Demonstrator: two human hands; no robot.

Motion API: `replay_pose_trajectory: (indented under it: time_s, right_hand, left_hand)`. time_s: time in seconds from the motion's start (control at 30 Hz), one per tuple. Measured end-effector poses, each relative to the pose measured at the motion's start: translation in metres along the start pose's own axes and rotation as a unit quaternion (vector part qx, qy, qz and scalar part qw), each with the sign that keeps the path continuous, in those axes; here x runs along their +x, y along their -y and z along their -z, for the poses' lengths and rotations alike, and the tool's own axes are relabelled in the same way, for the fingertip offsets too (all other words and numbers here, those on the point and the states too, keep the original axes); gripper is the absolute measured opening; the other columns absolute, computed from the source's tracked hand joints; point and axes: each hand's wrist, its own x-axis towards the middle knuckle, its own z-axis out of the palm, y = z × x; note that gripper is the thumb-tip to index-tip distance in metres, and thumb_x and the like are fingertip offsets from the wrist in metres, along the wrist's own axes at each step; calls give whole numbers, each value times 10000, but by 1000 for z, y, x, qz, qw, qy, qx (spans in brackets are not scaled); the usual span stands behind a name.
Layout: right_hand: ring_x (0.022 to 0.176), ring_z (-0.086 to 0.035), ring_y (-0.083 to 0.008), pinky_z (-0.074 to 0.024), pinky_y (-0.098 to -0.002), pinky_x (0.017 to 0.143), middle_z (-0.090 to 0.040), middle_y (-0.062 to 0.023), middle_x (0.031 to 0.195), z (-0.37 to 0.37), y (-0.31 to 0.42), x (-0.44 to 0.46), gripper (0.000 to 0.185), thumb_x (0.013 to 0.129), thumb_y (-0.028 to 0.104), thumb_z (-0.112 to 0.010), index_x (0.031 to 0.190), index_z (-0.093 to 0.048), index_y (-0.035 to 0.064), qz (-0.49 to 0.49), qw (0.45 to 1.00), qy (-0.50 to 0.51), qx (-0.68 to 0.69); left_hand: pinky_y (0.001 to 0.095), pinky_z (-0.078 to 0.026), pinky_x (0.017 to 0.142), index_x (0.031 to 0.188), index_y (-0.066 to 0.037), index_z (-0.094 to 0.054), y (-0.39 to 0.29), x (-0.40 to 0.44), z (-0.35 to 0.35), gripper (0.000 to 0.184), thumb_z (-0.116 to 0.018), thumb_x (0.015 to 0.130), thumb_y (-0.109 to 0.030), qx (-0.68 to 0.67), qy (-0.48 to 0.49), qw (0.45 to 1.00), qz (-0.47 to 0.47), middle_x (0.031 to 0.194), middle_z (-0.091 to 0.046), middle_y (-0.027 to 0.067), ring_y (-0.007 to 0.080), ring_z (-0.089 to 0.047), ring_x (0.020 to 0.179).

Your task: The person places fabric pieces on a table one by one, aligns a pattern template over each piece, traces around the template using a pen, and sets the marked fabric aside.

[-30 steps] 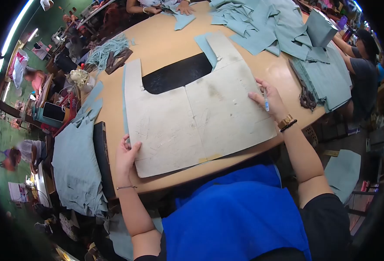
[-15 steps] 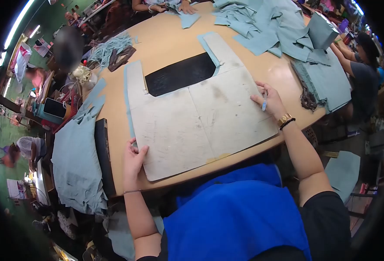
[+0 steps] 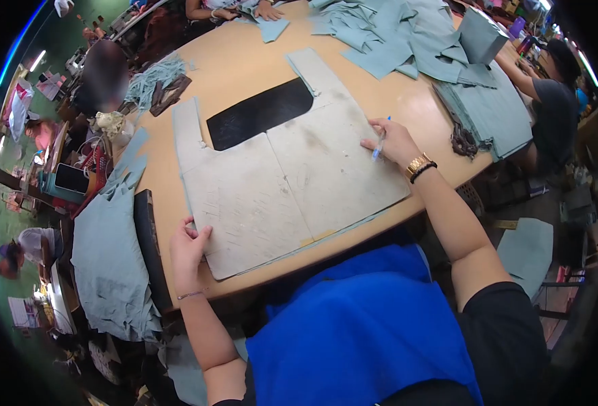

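A large off-white U-shaped template board (image 3: 339,162), scuffed and marked, lies on the table over a blue-green sheet (image 3: 363,222). Thin strips of that sheet show along the front edge and inside the left arm. My left hand (image 3: 189,250) pinches the board's left edge near its front corner, thumb on top. My right hand (image 3: 397,143) rests at the right edge with a blue-tipped clear pen (image 3: 378,150) between its fingers, fingertips touching the board. Inside the notch a black panel (image 3: 261,114) shows.
The wooden table (image 3: 238,51) carries blue-green pieces (image 3: 407,40) at the back right, a stack (image 3: 492,115) at right and thin strips (image 3: 153,80) at left. More sheets (image 3: 113,250) hang at the left edge. Co-workers' hands (image 3: 268,11) are at the far side.
The board has shifted over the sheet: less sheet shows along the left and top, and a strip now shows along the front. The whole view has moved slightly.
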Motion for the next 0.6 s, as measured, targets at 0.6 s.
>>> replay_pose_trajectory:
  time_s: [0.6]
  right_hand:
    - [714,-627,-171,-518,-309,696,-672,-88,820,17,2,3,443,757,216,-806,1166,-675,104,-39,998,50,5]
  left_hand:
    - [205,-412,510,1279,26,-527,19,16,11,541,-760,826,-156,-115,73,991,13,713,-551,-8,54,-513,580]
